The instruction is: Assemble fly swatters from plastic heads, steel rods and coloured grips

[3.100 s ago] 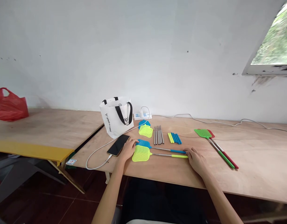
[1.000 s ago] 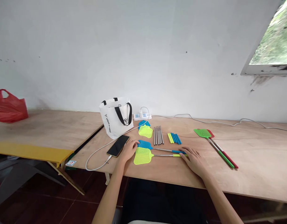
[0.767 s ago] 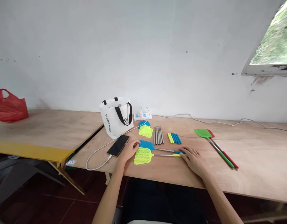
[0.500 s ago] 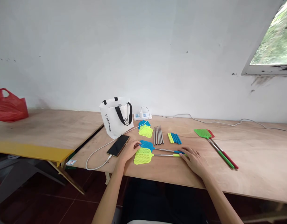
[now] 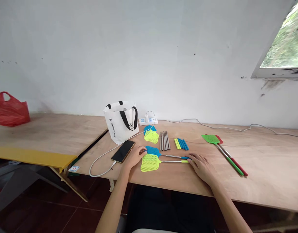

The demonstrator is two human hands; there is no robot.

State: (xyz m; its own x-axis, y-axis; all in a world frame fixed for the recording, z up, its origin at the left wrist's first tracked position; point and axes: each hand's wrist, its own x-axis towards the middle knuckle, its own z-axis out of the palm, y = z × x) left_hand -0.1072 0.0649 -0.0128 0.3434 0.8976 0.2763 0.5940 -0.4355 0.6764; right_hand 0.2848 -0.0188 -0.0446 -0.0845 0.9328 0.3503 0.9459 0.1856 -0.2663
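Two fly swatters lie side by side near the table's front edge: a blue swatter [image 5: 153, 150] and, in front of it, a yellow swatter [image 5: 150, 162], both with thin metal shafts and coloured grips. My left hand [image 5: 134, 157] rests at their mesh heads, fingers stretched out and touching them. My right hand [image 5: 201, 166] lies flat over the grip ends at the right. Neither hand is closed round anything.
A phone [image 5: 123, 151] on a white cable lies left of my left hand, with a white tote bag [image 5: 121, 121] behind it. Behind the swatters are loose swatter heads [image 5: 150, 134], metal rods [image 5: 164, 140] and coloured grips [image 5: 181, 143]. Green and red swatters [image 5: 224, 153] lie to the right.
The two swatters have grown shorter between my hands. Their heads slid a little right and my right hand moved left along the grips.
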